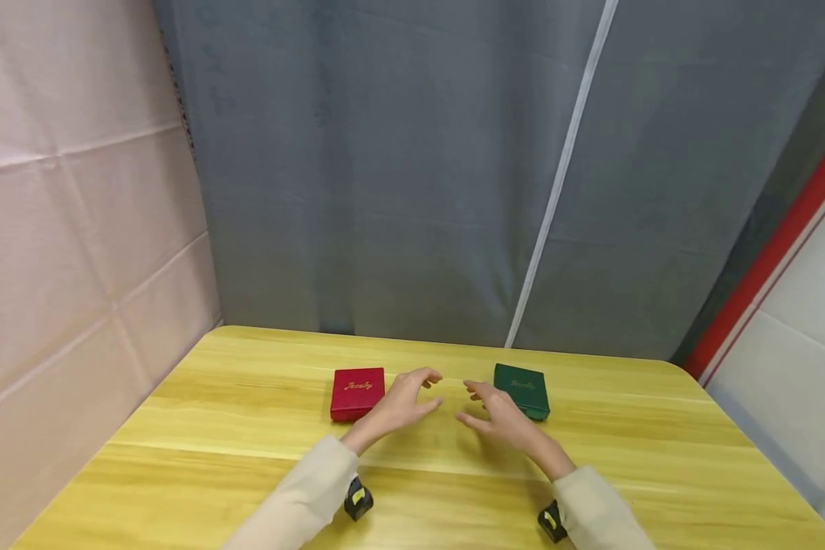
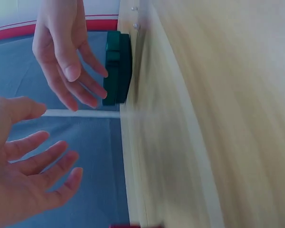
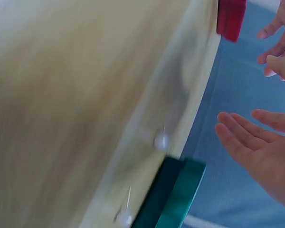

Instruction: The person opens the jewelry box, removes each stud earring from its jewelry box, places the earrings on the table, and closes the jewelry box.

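My left hand hovers over the table just right of a red box with gold lettering, its fingers loosely bent and holding nothing. Opposite it, my right hand hangs in the air in front of a green box, likewise empty. The two hands face each other with a gap between them. In the right wrist view, a white pearl-like ball with a thin metal pin lies beside the green box, and a second pearl-like ball lies nearer. The boxes' insides are hidden.
The yellow wood-grain table has a rounded far edge against a grey curtain. A pale cloth wall borders the left side. On the right stands a white wall with a red stripe.
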A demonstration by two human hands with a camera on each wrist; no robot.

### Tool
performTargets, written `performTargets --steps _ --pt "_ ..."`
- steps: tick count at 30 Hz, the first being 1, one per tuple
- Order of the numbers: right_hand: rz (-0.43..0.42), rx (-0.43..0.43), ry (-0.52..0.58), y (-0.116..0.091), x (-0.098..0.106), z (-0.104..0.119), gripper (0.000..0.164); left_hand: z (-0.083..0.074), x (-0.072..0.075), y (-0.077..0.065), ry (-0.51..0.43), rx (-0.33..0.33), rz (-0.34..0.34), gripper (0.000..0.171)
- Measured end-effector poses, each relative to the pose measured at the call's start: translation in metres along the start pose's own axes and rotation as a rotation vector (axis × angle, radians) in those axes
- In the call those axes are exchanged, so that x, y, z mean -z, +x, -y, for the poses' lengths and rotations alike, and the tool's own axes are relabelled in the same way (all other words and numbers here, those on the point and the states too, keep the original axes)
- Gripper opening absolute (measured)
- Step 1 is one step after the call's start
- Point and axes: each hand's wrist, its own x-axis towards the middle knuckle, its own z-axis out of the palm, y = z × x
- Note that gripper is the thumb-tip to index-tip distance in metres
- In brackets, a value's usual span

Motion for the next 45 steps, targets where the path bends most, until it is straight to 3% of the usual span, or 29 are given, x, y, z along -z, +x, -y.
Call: performTargets --steps 5,14,17,26,37,45 --pt "0.054 -0.002 0.010 0.005 -0.010 0.011 0.057 0.011 0.014 -0.015 -0.001 0.040 0.005 0.033" --pt "0.111 -0.041 0.013 0.020 -0.020 0.028 0.056 0.031 0.044 -0.039 0.013 0.081 -0.083 0.028" --pt "0.117 -0.035 -0.009 0.026 -0.023 0.032 0.057 0.035 0.054 -0.044 0.036 0.124 -0.099 0.030" --pt "0.134 -0.040 0.015 0.045 -0.030 0.039 0.063 0.055 0.079 -0.057 0.073 0.279 -0.116 0.058" --pt "0.173 -0.101 0.050 0.064 -0.044 0.041 0.083 0.078 0.082 -0.063 0.058 0.418 -0.027 0.102" --pt "0.203 -0.137 0.086 0.075 -0.059 0.040 0.097 0.088 0.079 -0.062 0.038 0.488 0.060 0.115"
